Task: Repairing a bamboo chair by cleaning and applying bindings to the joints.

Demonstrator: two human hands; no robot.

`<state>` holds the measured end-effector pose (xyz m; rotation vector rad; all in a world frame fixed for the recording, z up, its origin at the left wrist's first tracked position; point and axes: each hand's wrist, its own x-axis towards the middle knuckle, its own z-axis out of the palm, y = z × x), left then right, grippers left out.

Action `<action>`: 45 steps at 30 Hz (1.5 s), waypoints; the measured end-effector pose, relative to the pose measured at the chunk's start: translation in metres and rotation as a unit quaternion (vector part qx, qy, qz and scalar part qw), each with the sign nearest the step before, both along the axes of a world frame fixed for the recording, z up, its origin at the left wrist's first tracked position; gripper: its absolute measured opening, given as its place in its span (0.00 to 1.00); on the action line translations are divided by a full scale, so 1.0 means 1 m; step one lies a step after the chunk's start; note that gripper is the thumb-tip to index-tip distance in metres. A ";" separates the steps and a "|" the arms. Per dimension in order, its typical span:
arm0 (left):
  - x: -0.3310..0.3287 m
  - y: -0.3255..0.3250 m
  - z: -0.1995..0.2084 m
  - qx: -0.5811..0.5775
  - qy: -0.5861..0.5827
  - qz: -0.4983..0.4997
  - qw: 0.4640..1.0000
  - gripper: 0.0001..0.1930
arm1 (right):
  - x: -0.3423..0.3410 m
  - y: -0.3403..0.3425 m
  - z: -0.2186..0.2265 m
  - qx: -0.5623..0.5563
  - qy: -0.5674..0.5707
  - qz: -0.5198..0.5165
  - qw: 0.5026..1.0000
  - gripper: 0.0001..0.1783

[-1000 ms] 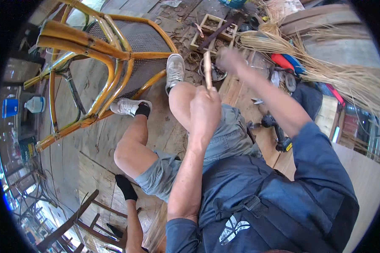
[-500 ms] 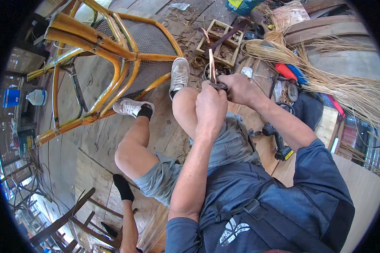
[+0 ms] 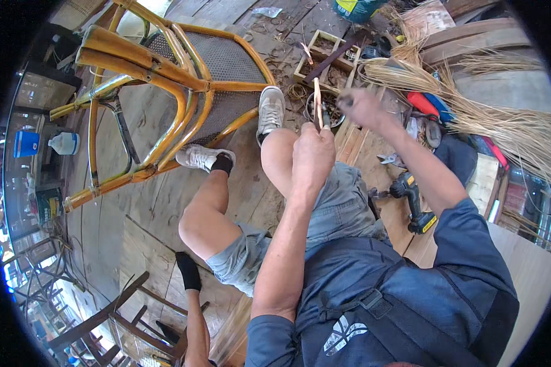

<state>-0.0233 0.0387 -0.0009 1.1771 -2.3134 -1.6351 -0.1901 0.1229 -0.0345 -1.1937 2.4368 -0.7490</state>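
My left hand (image 3: 314, 153) is closed around the lower end of a narrow, pale strip (image 3: 318, 101), apparently split cane or wood, that points up and away from me. To its right, my right hand (image 3: 367, 111) is lifted apart from the strip. Its fingers are curled and smeared by motion, with something small and dark at them that I cannot make out. Beyond the hands lies a divided wooden box (image 3: 323, 44) with bits in it, crossed by a dark flat band (image 3: 333, 60). A round container shows partly behind the strip.
A rattan chair (image 3: 208, 85) lies tipped over at the upper left. Bundles of pale cane strands (image 3: 471, 116) spread at the right, near red and blue tools. A cordless drill (image 3: 413, 202) rests beside my right thigh. Another person's foot (image 3: 188, 271) is at the lower left.
My right hand has moved right and upward, away from my left hand, where the two were together. The left hand keeps hold of the strip. The whole view has shifted slightly.
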 end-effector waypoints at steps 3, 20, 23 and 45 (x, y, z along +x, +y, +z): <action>0.002 -0.003 -0.004 0.001 0.001 -0.019 1.000 0.16 | 0.038 -0.003 0.003 -0.016 -0.015 0.114 0.993 0.11; 0.036 0.008 0.028 0.152 0.072 0.001 0.986 0.13 | -0.141 0.087 -0.008 0.092 0.112 -0.192 0.971 0.18; 0.025 0.005 0.015 0.285 0.095 0.045 0.953 0.14 | -0.106 0.086 -0.044 -0.022 0.143 -0.165 0.976 0.16; 0.000 0.020 -0.012 -0.098 0.050 0.006 0.994 0.17 | 0.027 -0.014 -0.015 0.004 0.054 0.073 0.996 0.13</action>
